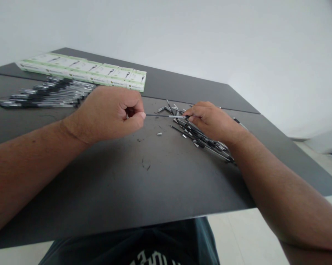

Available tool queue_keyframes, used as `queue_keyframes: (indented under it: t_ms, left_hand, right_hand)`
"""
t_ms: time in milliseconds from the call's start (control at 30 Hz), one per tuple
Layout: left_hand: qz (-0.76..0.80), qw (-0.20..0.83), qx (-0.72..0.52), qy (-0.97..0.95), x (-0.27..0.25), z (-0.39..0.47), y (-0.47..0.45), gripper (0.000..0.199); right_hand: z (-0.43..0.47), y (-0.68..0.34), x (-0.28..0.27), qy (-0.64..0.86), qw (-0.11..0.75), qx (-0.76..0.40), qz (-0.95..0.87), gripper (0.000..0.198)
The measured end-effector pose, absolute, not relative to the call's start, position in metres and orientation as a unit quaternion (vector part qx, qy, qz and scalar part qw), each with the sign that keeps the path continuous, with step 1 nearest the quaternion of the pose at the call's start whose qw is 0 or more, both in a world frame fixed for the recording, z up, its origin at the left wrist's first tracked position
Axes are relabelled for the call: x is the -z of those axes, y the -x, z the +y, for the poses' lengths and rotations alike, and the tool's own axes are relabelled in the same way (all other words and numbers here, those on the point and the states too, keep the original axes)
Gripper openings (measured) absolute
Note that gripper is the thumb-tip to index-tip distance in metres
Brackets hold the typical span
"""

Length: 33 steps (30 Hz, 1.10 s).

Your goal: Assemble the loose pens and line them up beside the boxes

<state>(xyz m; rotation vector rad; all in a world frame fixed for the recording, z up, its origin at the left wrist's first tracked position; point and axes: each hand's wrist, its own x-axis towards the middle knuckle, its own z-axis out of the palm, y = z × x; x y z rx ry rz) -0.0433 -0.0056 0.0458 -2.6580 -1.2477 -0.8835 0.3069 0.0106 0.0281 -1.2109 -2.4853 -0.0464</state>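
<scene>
Pen refill [157, 115] runs sideways between my hands at the far end of the pen pile [204, 140]; my left hand [113, 112] pinches its left end, my right hand [210, 119], nearer the pile, clamps the other. Left of and beyond the pile, green-and-white boxes [83, 73] bear print too small to read.

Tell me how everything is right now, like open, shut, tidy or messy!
Left hand: shut, pinching a thin pen part
Right hand: pinching near its other end
Thin pen part: held between both hands
Pen boxes: shut, in a row
Black-gripped pens: side by side
Pen-part pile: messy
Silver pen tip: lying loose
</scene>
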Motion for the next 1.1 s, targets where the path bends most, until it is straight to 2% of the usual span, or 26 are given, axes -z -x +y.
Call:
queue_keyframes:
  t_ms: [1100]
  left_hand:
    - [-0.420,0.028,0.281,0.863,-0.0467,-0.0054,0.0419,0.022]
  right_hand:
    - [0.0093,-0.3056,-0.0325,0.431,0.175,0.018,-0.885,0.037]
